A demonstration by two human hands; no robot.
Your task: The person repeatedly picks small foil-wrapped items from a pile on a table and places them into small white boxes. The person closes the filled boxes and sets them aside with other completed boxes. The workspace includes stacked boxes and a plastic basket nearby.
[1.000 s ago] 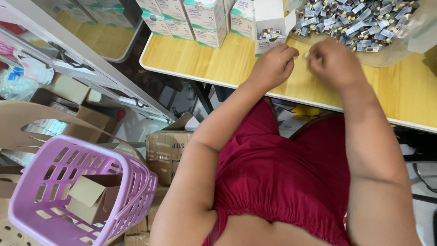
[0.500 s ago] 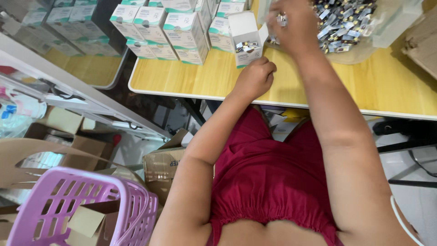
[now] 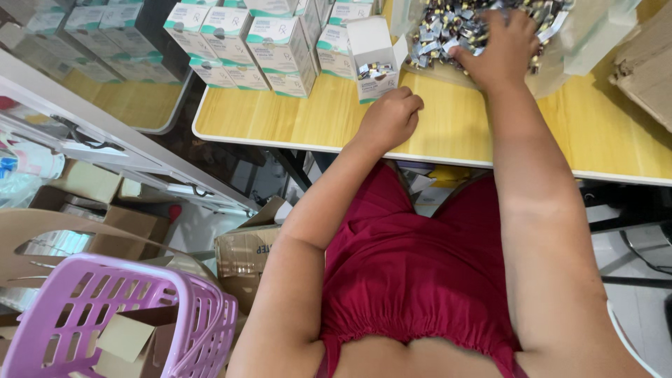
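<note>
Wooden table (image 3: 294, 119), left hand (image 3: 389, 117) fisted beside open carton (image 3: 372, 56), right hand (image 3: 498, 47) spread in sachet pile (image 3: 455, 24)

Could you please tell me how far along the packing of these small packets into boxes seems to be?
Done: closed boxes stand stacked at the table's back. In hand: the open box holds only a few packets, the right hand digs in the packet pile, and the left hand rests fisted beside the box. Left: a large heap remains in the bag, so plenty is unpacked.
</note>
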